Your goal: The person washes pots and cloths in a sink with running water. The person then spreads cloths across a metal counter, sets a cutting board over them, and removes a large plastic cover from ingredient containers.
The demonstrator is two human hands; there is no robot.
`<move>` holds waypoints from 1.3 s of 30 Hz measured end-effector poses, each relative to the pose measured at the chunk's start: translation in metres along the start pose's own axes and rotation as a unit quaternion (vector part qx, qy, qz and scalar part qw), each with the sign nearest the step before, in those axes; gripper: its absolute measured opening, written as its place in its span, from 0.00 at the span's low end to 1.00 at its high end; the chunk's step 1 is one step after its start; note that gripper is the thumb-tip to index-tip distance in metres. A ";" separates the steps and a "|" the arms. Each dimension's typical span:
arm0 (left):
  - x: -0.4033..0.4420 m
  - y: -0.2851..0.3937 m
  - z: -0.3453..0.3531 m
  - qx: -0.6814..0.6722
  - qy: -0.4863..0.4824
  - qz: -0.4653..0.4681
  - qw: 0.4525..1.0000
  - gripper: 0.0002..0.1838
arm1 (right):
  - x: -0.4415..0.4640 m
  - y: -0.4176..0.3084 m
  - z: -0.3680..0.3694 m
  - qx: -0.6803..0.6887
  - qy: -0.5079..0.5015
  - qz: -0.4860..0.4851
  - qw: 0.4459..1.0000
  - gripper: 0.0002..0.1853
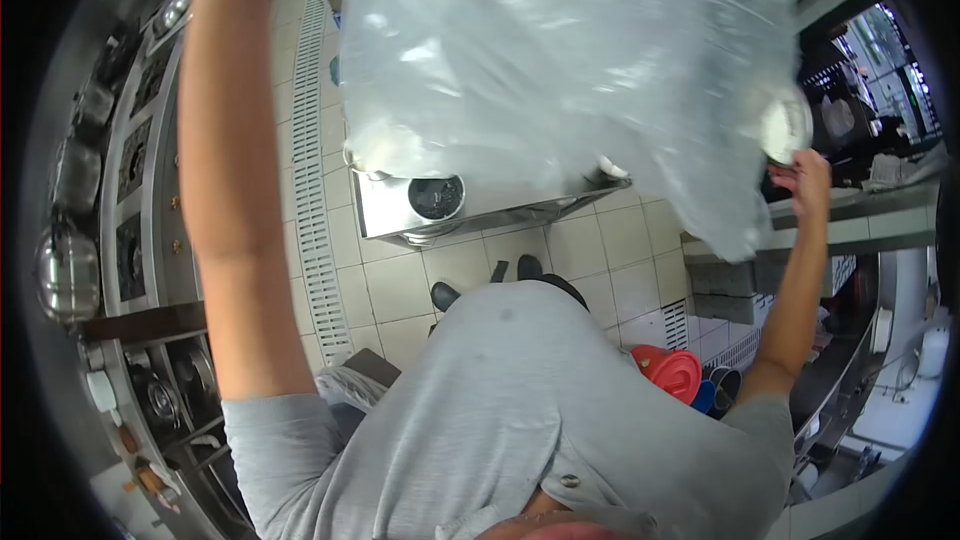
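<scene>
A large translucent plastic bag or sheet (560, 50) spreads across the upper middle, hiding much of the steel table (390, 205) below it. My right hand (803, 183), at the right, has its fingers closed on a round white container, or its lid (785, 128), beside the plastic's right edge. My left arm reaches up along the left side, and its hand lies beyond the top of the view. A round black-topped container (436, 198) stands at the table's near edge.
Stoves with burners (135, 155) and pots (68, 260) line the left. A floor drain grate (312, 170) runs beside the table. Near my right side sit a red lidded bin (672, 372) and grey crates (722, 290). Counters stand at the right.
</scene>
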State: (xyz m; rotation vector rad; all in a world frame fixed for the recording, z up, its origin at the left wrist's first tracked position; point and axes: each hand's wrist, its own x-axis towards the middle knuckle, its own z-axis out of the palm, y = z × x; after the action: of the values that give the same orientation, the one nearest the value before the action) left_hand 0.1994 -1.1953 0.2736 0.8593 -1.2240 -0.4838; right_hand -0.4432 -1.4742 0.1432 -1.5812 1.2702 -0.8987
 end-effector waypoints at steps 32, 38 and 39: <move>-0.451 0.447 0.001 0.941 0.152 -0.181 0.240 0.28 | 0.004 0.298 0.227 -0.168 -0.147 0.027 0.974 0.23; -0.463 0.383 -0.042 0.859 0.129 -0.075 0.490 0.31 | 0.075 0.334 0.209 -0.193 -0.070 0.022 0.978 0.28; -0.466 0.374 -0.056 0.817 0.159 -0.065 0.551 0.32 | 0.075 0.330 0.213 -0.193 -0.083 0.033 0.977 0.29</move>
State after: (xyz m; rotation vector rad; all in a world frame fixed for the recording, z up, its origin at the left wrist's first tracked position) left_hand 0.0693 -0.6096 0.2782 2.4765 -0.9897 0.9946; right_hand -0.3409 -1.5310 -0.2391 -1.8568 1.4267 -0.4823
